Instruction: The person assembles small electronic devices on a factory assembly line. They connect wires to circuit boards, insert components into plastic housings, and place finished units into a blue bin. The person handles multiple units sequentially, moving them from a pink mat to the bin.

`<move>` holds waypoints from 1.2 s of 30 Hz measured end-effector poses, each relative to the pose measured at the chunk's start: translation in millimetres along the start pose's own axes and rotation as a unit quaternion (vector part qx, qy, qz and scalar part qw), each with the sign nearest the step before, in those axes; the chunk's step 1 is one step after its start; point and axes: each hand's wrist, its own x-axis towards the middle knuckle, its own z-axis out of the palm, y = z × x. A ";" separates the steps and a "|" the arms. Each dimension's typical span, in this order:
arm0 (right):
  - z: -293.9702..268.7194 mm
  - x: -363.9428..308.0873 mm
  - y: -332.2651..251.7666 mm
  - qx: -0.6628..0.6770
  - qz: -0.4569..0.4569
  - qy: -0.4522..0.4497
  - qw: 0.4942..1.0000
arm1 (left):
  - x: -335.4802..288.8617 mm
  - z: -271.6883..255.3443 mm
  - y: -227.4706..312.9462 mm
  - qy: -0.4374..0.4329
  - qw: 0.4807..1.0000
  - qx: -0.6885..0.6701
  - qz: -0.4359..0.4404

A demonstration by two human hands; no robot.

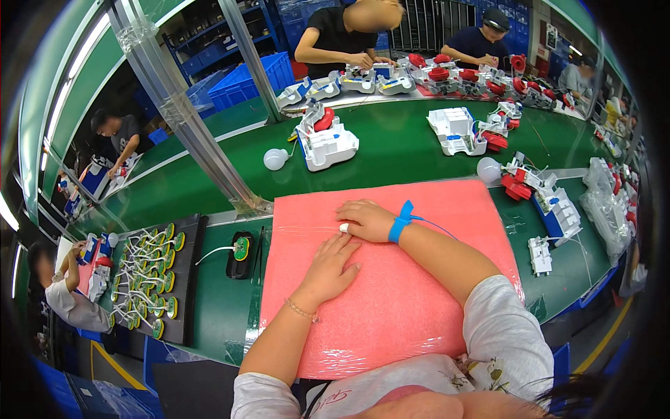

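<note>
Both hands flat, fingers spread: left hand (331, 269) on pink foam mat (419, 307), right hand (366, 218) at 12 o'clock covering small white part (343, 228) — keep it pinned.

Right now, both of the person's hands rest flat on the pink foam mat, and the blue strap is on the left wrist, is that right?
Not quite. The head view shows both hands, left hand and right hand, on the pink foam mat, but the blue strap is on the right wrist.
</note>
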 end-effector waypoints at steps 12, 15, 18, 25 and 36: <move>-2.5 -0.1 -1.4 -0.010 -0.012 -0.005 1.000 | 1.3 -1.3 2.6 -0.026 1.000 0.003 -0.017; -1.7 -0.5 0.3 -0.007 -0.009 -0.004 1.000 | 1.8 -1.7 2.8 -0.029 0.999 0.000 -0.019; 0.8 -0.6 2.4 -0.012 -0.011 0.002 1.000 | 1.7 -1.2 2.5 -0.028 0.999 0.000 -0.016; 0.2 0.2 1.6 -0.008 -0.008 -0.005 1.000 | 1.5 -0.8 2.7 -0.025 1.000 0.005 -0.016; -2.3 -1.4 0.3 -0.009 -0.012 0.001 1.000 | 1.8 -0.5 3.2 -0.027 0.999 0.016 -0.016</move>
